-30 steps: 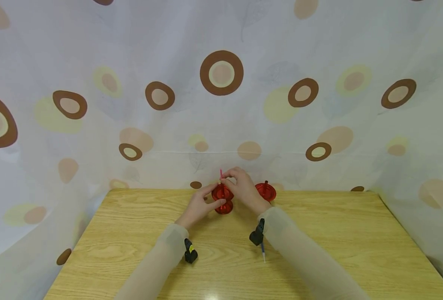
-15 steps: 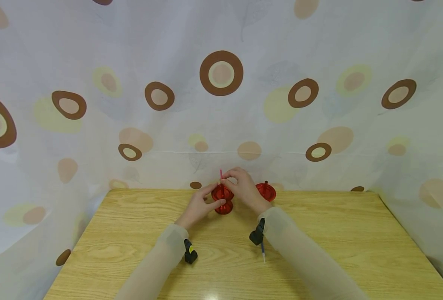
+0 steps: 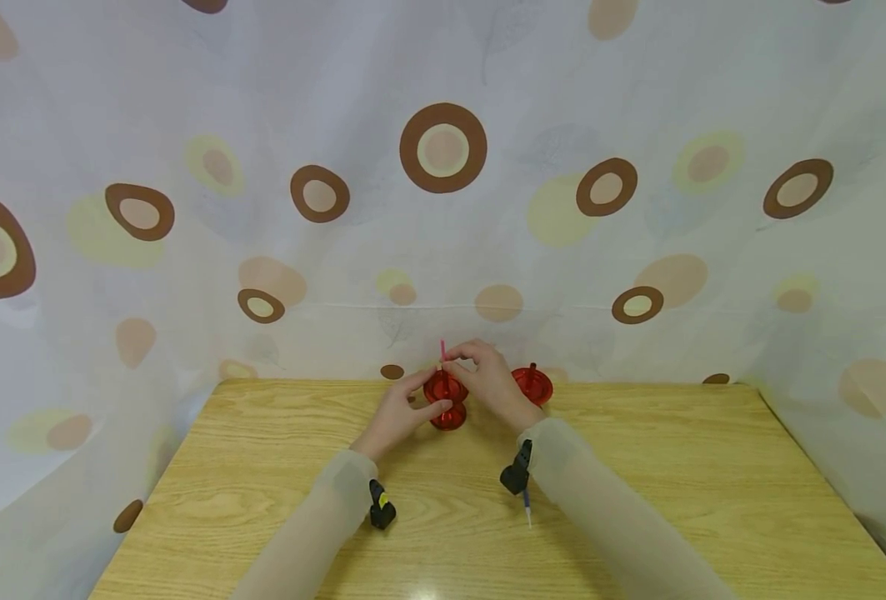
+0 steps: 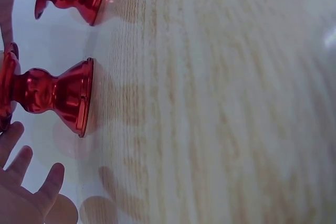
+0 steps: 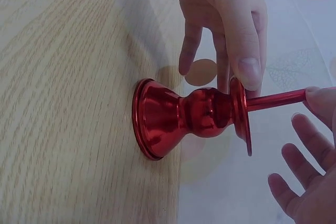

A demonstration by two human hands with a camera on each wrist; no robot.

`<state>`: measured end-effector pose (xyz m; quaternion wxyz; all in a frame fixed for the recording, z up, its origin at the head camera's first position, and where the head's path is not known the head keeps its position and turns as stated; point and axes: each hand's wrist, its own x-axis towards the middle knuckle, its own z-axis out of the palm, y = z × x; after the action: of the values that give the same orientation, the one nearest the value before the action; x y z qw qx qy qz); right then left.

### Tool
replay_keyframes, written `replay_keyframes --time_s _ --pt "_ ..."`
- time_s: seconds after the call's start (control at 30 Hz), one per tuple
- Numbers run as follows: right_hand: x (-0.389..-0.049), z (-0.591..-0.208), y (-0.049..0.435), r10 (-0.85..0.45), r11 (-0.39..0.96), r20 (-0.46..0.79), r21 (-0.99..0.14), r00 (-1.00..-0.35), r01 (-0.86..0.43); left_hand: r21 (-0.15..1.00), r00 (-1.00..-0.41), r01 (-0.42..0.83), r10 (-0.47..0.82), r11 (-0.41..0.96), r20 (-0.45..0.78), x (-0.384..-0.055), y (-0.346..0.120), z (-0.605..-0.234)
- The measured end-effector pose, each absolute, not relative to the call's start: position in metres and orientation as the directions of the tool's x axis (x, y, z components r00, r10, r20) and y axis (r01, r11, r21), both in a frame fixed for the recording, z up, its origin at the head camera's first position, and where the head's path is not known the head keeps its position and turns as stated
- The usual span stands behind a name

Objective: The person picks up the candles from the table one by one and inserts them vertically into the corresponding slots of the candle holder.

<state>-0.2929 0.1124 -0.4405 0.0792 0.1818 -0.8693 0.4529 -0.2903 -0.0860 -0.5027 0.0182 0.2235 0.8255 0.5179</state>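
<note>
A shiny red metal candlestick (image 3: 448,415) with a round dish and an upright tube stands at the back of the table, its waisted base (image 5: 160,119) flat on the wood. My left hand (image 3: 401,408) grips the dish (image 5: 240,114) at its rim between thumb and fingers. At the top of the tube (image 5: 275,99), my right hand (image 3: 488,379) pinches a thin pink candle (image 3: 443,350), which points upward above the fingertips. The candle's lower end is hidden by the fingers. In the right wrist view the right hand's other fingers (image 5: 299,161) are spread beside the dish.
A second red candlestick (image 3: 533,385) stands to the right, partly behind the right wrist. Near the right sleeve (image 3: 600,483), a slim blue stick with a white tip (image 3: 528,507) lies on the table (image 3: 262,500). A patterned cloth (image 3: 443,250) hangs behind and at both sides.
</note>
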Motion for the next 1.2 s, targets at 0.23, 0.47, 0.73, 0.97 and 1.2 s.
replay_keyframes --time_s 0.23,0.47,0.73,0.97,1.2 --pt "-0.2914 -0.4427 0.1137 -0.262 0.518 0.274 -0.769 -0.925 -0.375 0.865 -0.901 0.345 0.386 0.364 0.197 -0.2896 -0.0853 -0.5024" --pt "-0.2911 -0.444 0.1163 -0.243 0.495 0.257 -0.796 -0.935 -0.347 0.866 -0.906 0.337 0.379 0.369 0.191 -0.289 -0.0847 -0.5028" --pt "-0.289 -0.44 0.1165 -0.237 0.49 0.264 -0.798 -0.935 -0.35 0.867 -0.903 0.338 0.386 0.368 0.188 -0.2898 -0.0854 -0.5027" --pt "-0.2897 -0.4381 0.1157 -0.251 0.499 0.287 -0.78 -0.924 -0.378 0.866 -0.903 0.338 0.385 0.369 0.189 -0.2891 -0.0855 -0.4996" --pt "-0.2881 -0.4369 0.116 -0.242 0.496 0.283 -0.786 -0.928 -0.369 0.86 -0.898 0.347 0.398 0.375 0.189 -0.2899 -0.0861 -0.4997"
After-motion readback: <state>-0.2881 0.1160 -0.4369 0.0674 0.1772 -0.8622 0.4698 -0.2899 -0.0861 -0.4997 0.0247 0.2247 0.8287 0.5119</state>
